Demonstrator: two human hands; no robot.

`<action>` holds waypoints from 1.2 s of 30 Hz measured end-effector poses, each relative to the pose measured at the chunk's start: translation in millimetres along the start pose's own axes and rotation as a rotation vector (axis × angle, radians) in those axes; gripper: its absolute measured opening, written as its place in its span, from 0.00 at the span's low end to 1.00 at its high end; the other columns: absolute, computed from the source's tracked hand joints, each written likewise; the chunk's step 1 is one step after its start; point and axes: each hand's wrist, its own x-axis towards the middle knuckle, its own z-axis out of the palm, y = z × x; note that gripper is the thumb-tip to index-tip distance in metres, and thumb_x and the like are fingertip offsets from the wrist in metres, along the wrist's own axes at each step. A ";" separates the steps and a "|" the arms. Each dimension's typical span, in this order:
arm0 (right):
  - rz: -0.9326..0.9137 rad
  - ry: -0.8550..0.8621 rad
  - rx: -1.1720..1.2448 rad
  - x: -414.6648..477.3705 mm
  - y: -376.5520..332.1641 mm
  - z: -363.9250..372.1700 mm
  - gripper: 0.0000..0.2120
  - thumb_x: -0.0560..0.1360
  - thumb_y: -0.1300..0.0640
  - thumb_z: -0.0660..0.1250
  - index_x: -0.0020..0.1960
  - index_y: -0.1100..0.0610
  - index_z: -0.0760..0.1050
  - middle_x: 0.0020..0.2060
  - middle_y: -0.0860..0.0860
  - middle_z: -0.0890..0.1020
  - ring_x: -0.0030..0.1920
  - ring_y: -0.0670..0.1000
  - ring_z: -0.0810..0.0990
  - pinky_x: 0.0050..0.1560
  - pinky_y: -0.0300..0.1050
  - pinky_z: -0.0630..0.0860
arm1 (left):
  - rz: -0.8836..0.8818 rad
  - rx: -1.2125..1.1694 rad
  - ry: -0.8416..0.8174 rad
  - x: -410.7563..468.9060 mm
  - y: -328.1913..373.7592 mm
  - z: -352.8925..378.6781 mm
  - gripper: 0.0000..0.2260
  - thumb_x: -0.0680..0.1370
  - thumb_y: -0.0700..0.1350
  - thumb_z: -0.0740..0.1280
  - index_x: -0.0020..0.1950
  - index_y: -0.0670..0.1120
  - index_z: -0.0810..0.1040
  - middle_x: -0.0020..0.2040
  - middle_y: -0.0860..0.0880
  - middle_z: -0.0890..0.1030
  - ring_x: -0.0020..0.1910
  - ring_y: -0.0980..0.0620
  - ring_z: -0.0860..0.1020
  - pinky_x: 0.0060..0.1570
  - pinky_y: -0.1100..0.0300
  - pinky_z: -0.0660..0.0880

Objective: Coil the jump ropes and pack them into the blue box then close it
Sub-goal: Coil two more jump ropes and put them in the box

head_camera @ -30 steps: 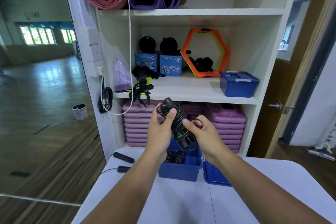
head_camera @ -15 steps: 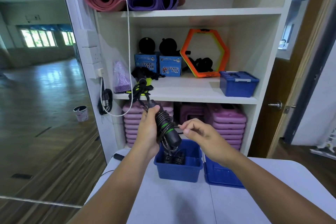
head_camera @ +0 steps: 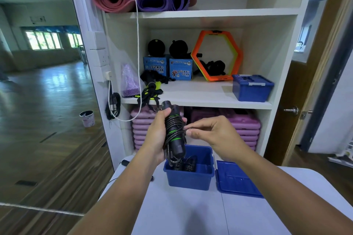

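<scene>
Closer than before, the right hand (head_camera: 215,135) pinches a cord loop of the jump rope (head_camera: 172,129), whose bundle the left hand (head_camera: 157,137) grips upright above the open blue box (head_camera: 188,179) at the tabletop (head_camera: 191,212) far edge, lid (head_camera: 235,179) just beside.

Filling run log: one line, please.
left hand grips coiled black jump rope | right hand pinches its cord | blue plastic box open

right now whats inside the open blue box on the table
Black coiled ropes, seemingly two bundles, lie in the blue box. Its front wall and the held rope in the left hand cover the rest of the inside.
</scene>
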 end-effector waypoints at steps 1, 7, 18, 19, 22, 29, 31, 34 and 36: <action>0.021 0.003 0.014 0.7 0.5 1.9 0.08 0.73 0.61 0.75 0.51 0.58 0.86 0.43 0.49 0.88 0.47 0.46 0.85 0.54 0.43 0.81 | 0.001 -0.010 -0.008 -0.9 1.4 0.1 0.24 0.81 0.55 0.62 0.59 0.35 0.79 0.43 0.41 0.84 0.30 0.47 0.80 0.30 0.57 0.78; -0.049 0.063 -0.132 1.6 -6.7 13.8 0.05 0.74 0.55 0.74 0.49 0.50 0.86 0.38 0.39 0.85 0.43 0.51 0.85 0.51 0.57 0.82 | 0.037 -0.022 -0.054 -3.1 5.8 -1.0 0.23 0.82 0.55 0.60 0.56 0.34 0.80 0.40 0.41 0.83 0.30 0.47 0.80 0.28 0.58 0.78; -0.030 0.165 0.018 5.0 -33.5 6.5 0.02 0.73 0.59 0.74 0.43 0.56 0.85 0.35 0.55 0.86 0.37 0.54 0.86 0.39 0.47 0.84 | 0.112 0.116 -0.238 -14.3 9.4 -10.0 0.17 0.71 0.50 0.70 0.52 0.39 0.79 0.39 0.39 0.81 0.32 0.45 0.80 0.31 0.54 0.78; -0.027 0.177 0.002 5.3 -35.9 5.9 0.03 0.73 0.58 0.74 0.42 0.57 0.85 0.34 0.55 0.86 0.35 0.54 0.85 0.39 0.48 0.84 | 0.122 0.128 -0.273 -15.7 9.7 -10.7 0.14 0.71 0.48 0.70 0.50 0.40 0.80 0.39 0.40 0.82 0.32 0.46 0.81 0.32 0.54 0.79; -0.025 0.218 -0.117 8.0 -40.4 3.1 0.05 0.73 0.54 0.75 0.40 0.55 0.85 0.32 0.52 0.85 0.31 0.47 0.80 0.37 0.48 0.80 | 0.167 0.144 -0.319 -16.9 12.0 -9.8 0.17 0.70 0.48 0.67 0.52 0.37 0.79 0.36 0.43 0.83 0.32 0.48 0.82 0.31 0.56 0.81; -0.051 0.267 -0.229 10.3 -49.2 -1.5 0.08 0.74 0.52 0.73 0.39 0.54 0.84 0.31 0.49 0.84 0.30 0.43 0.78 0.38 0.41 0.76 | 0.290 0.180 -0.375 -13.5 14.3 -12.2 0.31 0.66 0.51 0.70 0.62 0.32 0.72 0.40 0.42 0.81 0.34 0.48 0.81 0.32 0.54 0.80; -0.051 0.320 -0.261 11.0 -47.8 -1.2 0.07 0.74 0.51 0.74 0.38 0.52 0.84 0.33 0.50 0.82 0.31 0.45 0.77 0.39 0.43 0.76 | 0.304 0.197 -0.384 -11.4 13.4 -13.3 0.29 0.66 0.50 0.70 0.60 0.32 0.73 0.38 0.44 0.81 0.33 0.49 0.80 0.32 0.54 0.80; 0.010 0.316 -0.175 8.7 -47.6 1.6 0.07 0.75 0.53 0.73 0.40 0.55 0.84 0.27 0.47 0.79 0.26 0.43 0.75 0.31 0.37 0.71 | 0.322 0.216 -0.407 -9.1 13.5 -15.8 0.24 0.67 0.48 0.70 0.57 0.35 0.73 0.37 0.44 0.79 0.33 0.48 0.79 0.32 0.53 0.80; 0.071 0.295 -0.088 7.6 -49.4 1.9 0.09 0.75 0.54 0.72 0.39 0.57 0.83 0.24 0.48 0.79 0.23 0.41 0.74 0.31 0.36 0.69 | 0.329 0.230 -0.417 -7.3 13.9 -18.2 0.24 0.66 0.47 0.71 0.58 0.36 0.73 0.40 0.43 0.78 0.35 0.46 0.78 0.33 0.53 0.79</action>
